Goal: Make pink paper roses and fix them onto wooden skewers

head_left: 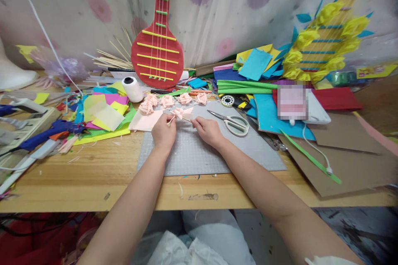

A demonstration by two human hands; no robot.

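My left hand (164, 133) is closed at the base of a pale pink paper flower (178, 112), with its fingers pinched together. My right hand (207, 131) is closed on a thin stick (185, 119) that runs toward the flower; how the two join is too small to tell. Both hands are over the grey cutting mat (192, 157). Behind them several finished pink paper roses (167, 101) sit in a row. Pale pink paper sheets (146, 120) lie beside my left hand. Scissors (235, 125) with light handles rest on the mat, right of my right hand.
A white thread spool (132, 89) stands behind the mat. The red paper lute (157, 60) leans at the back, and a yellow one (323, 45) with paper flowers is at right. Blue glue guns (46, 134) and coloured paper (104, 112) lie left; brown cardboard (345, 165) lies right.
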